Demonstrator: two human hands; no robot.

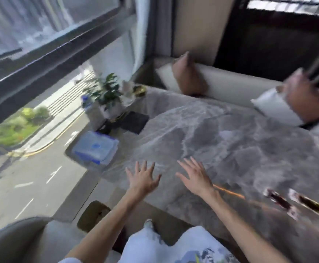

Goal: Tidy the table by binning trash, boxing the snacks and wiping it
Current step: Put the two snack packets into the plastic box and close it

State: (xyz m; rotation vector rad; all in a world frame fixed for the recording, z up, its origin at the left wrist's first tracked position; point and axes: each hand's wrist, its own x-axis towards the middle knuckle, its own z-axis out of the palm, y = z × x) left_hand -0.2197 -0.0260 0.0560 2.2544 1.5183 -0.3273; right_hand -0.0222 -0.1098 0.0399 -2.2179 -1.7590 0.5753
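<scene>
The clear snack box (pixel 96 148) with its blue-trimmed lid sits at the left edge of the grey marbled table (pixel 221 141), just ahead of your hands. Two snack wrappers (pixel 297 204) lie side by side near the table's right front edge, blurred. Your left hand (pixel 142 179) and right hand (pixel 195 178) both hover over the near edge, fingers spread apart, holding nothing. A potted plant (pixel 107 93) stands beyond the box.
</scene>
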